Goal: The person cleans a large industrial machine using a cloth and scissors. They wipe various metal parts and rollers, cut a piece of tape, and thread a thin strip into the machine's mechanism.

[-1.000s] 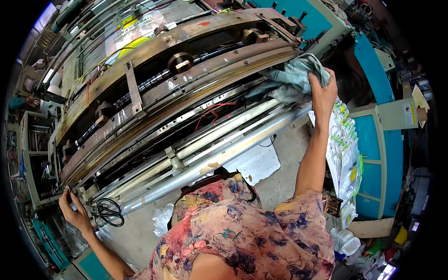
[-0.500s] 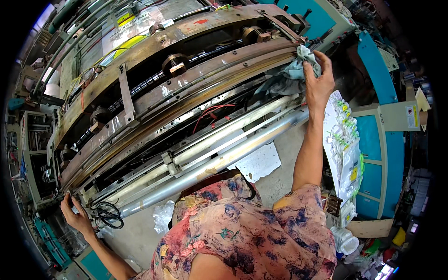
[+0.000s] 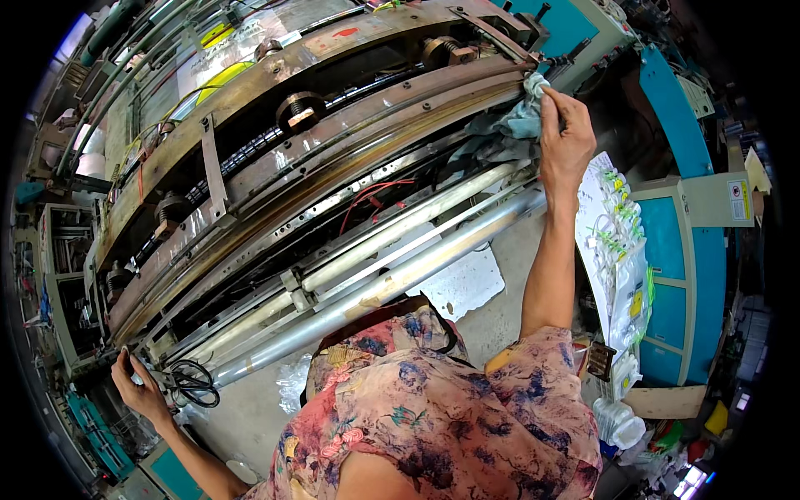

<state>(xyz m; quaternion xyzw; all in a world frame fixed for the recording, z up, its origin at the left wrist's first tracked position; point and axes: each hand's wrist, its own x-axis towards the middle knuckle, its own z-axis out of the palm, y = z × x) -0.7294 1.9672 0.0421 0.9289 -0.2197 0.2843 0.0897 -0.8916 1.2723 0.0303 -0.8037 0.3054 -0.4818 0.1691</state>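
To the right of the right hand (image 3: 568, 137) stands a blue cabinet (image 3: 664, 304). Below this hand lie white bags (image 3: 618, 246), and a white sheet (image 3: 463, 283) lies lower left.

Above the right end of the long silver metal tube (image 3: 450, 251), the bare right hand (image 3: 568, 140) hid part of the crumpled blue-grey cloth (image 3: 510, 127). Beyond the tube's left end, what the bare left hand (image 3: 142, 389) held, if anything, was too small to tell.

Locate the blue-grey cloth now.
In the head view, the cloth is upper right of centre, pinched by the right hand at the right end of the machine.
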